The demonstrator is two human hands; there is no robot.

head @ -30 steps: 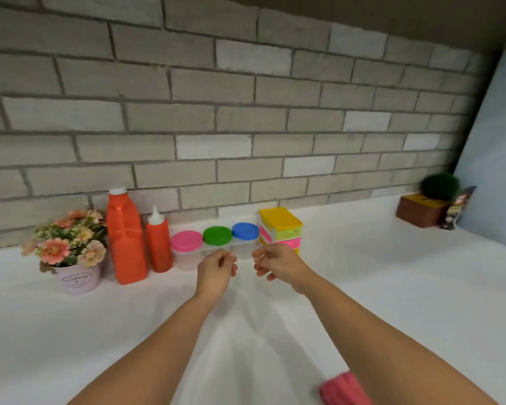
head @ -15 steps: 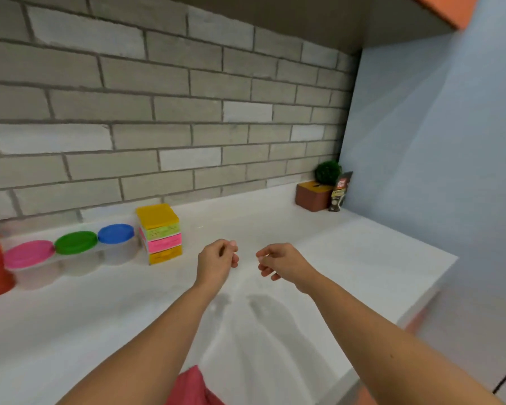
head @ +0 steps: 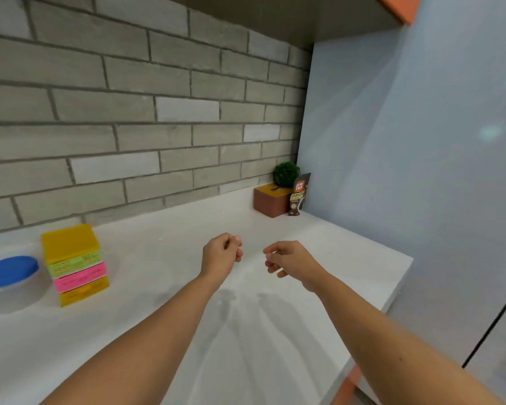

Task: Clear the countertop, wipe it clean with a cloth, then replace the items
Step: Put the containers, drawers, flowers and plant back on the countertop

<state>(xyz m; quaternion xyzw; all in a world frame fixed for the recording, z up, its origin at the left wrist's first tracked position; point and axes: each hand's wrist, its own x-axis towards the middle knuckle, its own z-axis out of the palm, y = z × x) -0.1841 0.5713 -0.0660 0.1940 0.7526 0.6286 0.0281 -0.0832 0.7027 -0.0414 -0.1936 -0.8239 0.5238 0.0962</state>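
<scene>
Both my hands hover over the white countertop (head: 164,290), side by side and a little apart. My left hand (head: 221,254) is curled into a fist and holds nothing. My right hand (head: 289,260) has loosely curled fingers and is also empty. To the left stands a stack of sponges (head: 75,264) in yellow, green and pink. A clear container with a blue lid (head: 9,271) sits at the left edge of view. No cloth is in view.
In the far right corner stand a brown box (head: 270,201) with a green ball plant (head: 287,173) and a dark sachet (head: 299,194). A brick wall runs along the back, a blue-grey panel (head: 421,171) along the right. The counter ends at its right edge (head: 392,290).
The view has swung right: the orange bottles, flower pot, pink and green lids and the pink cloth have left the frame. My hands keep the same pose in front of me.
</scene>
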